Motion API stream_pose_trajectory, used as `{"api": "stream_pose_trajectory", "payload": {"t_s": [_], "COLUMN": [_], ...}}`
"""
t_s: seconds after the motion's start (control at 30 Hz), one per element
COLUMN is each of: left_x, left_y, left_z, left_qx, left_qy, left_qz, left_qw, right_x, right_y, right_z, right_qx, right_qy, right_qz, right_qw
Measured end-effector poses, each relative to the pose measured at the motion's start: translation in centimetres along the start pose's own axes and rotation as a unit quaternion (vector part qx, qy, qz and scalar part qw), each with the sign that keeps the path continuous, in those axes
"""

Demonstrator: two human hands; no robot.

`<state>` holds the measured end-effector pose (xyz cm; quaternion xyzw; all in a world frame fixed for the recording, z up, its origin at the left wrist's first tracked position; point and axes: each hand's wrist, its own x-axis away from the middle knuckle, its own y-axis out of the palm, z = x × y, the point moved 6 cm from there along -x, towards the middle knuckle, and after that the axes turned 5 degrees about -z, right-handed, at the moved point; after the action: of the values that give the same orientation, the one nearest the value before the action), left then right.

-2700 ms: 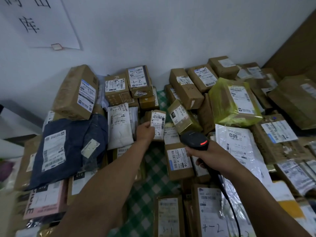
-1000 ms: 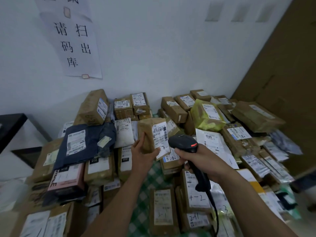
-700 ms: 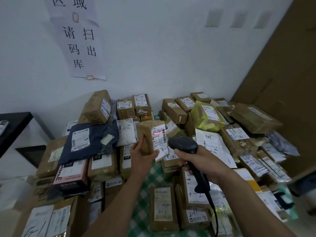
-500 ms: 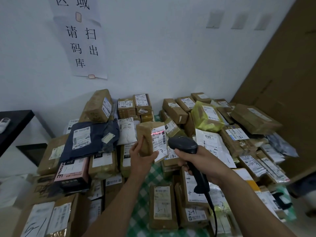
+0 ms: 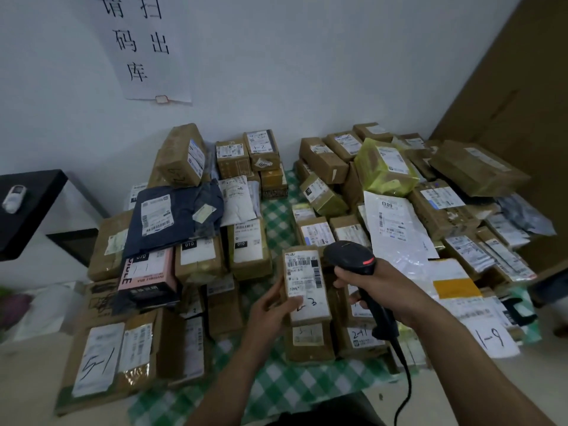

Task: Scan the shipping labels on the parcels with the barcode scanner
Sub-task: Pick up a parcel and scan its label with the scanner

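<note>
The left hand (image 5: 270, 305) grips a small brown parcel (image 5: 305, 284) by its lower left edge, thumb across the bottom of its white label (image 5: 304, 279) and fingers curled behind. The parcel is held label-up above the green checked cloth (image 5: 276, 210), low in the gap between two heaps of parcels, and it overlaps a flat box marked "1-1" (image 5: 309, 341). The label bears a barcode near the top and a handwritten "2-3" near the thumb. Just to the right, the right hand (image 5: 384, 287) is wrapped round the handle of the black scanner (image 5: 353, 259), whose head sits close beside the parcel's upper right corner, a red light showing on its top. The scanner's cable (image 5: 404, 382) runs down from the handle past the right forearm. On the right heap lie a yellow-wrapped parcel (image 5: 384, 170) and a white bag (image 5: 396, 229); on the left, a dark blue bag (image 5: 172, 216) and a pink box (image 5: 147, 272). A paper sign (image 5: 144, 47) hangs on the wall above.
</note>
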<state>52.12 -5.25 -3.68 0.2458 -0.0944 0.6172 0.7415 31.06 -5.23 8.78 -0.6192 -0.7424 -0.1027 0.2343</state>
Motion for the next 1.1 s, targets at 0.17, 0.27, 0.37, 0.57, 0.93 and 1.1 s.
{"api": "stream_pose_trajectory", "payload": {"t_s": [0.17, 0.27, 0.37, 0.57, 0.93, 1.1], "left_x": [0.7, 0.0, -0.5, -0.6, 0.1, 2.8], "left_y": [1.0, 1.9, 2.5, 3.0, 1.6, -0.7], "left_z": [-4.1, -5.6, -6.8, -6.8, -3.4, -2.1], "left_qx": [-0.005, 0.001, -0.018, -0.044, -0.135, -0.164], "left_qy": [-0.090, -0.141, -0.152, -0.105, -0.051, -0.016], "left_qz": [-0.004, -0.019, -0.040, 0.013, 0.042, 0.104], "left_qw": [0.996, 0.990, 0.987, 0.993, 0.989, 0.981], "right_x": [-0.4, -0.5, -0.3, 0.2, -2.2, -2.8], "right_y": [1.0, 1.2, 1.2, 3.2, 5.1, 9.7], "right_z": [3.3, 4.7, 5.6, 7.1, 5.0, 5.1], "right_qx": [0.002, 0.010, 0.063, 0.127, 0.109, 0.140], "right_qy": [0.016, 0.026, -0.005, -0.034, -0.031, -0.035], "right_qz": [0.008, 0.025, 0.058, 0.056, -0.031, -0.125], "right_qw": [1.000, 0.999, 0.996, 0.990, 0.993, 0.982]}}
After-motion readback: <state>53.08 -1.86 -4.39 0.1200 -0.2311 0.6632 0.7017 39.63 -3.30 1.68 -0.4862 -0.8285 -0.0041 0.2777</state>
